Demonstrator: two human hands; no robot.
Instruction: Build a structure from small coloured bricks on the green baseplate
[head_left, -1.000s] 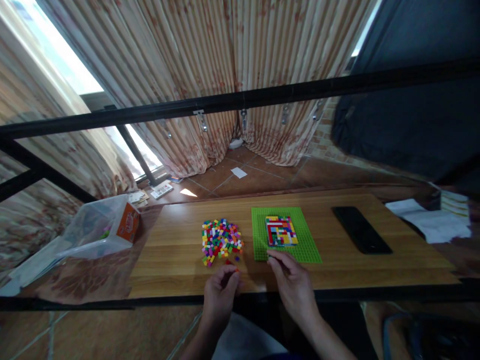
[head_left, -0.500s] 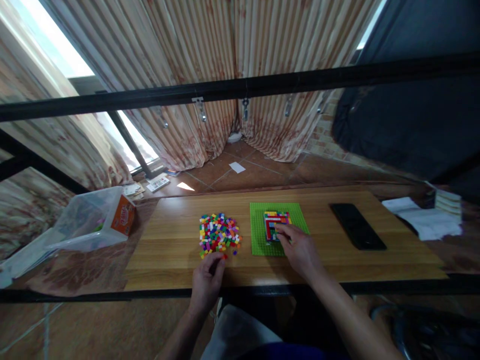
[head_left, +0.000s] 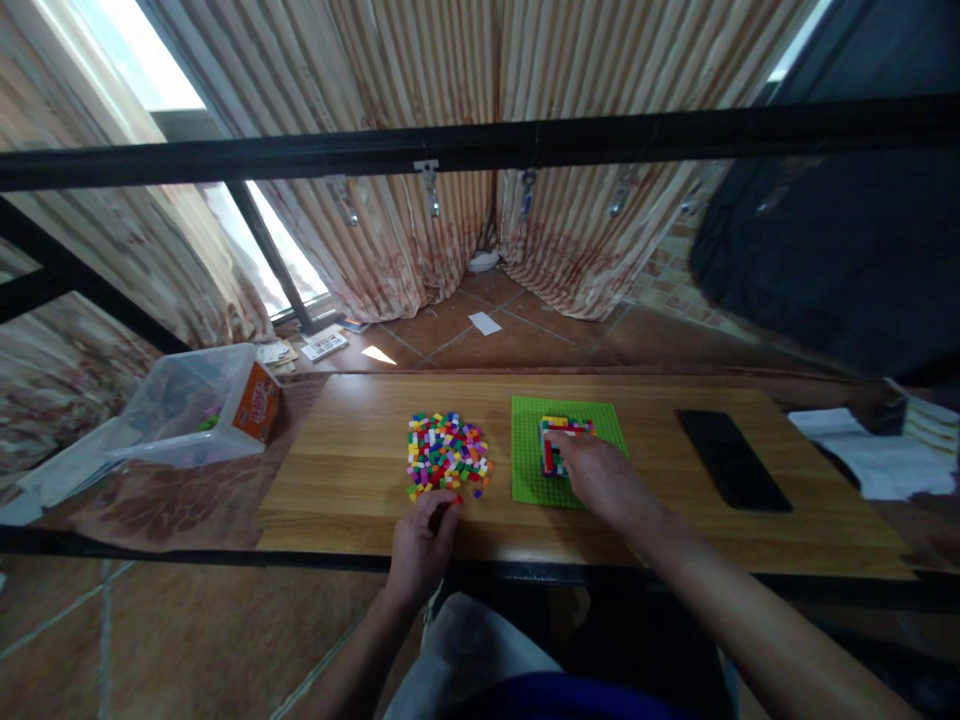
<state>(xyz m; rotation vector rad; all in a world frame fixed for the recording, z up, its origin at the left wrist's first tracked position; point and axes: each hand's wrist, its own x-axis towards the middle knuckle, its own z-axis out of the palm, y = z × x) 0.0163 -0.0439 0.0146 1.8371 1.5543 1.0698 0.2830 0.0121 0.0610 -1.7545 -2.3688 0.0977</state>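
A green studded baseplate (head_left: 529, 470) lies on the wooden table, bearing a low, multicoloured structure of toy bricks (head_left: 556, 421). My right hand (head_left: 600, 480) reaches over this structure, its fingers closed together at the upper left part of it. Whatever those fingertips hold is hidden. To the left spreads a loose pile of small coloured bricks (head_left: 446, 450). Just in front of the pile, my left hand (head_left: 424, 540) is closed in a pinch, with a small red brick (head_left: 458, 499) showing at its fingertips.
A black phone-like slab (head_left: 731, 460) lies on the wooden table (head_left: 337, 500), right of the baseplate. Left of the table is a clear plastic bin (head_left: 191, 405) with an orange label. White papers (head_left: 862, 450) lie at the far right. A black bar (head_left: 465, 148) crosses beyond the table.
My right fingertips have shifted from the middle of the brick structure towards its upper left part. My left hand stays by the pile with the red brick. The camera view has shifted slightly.
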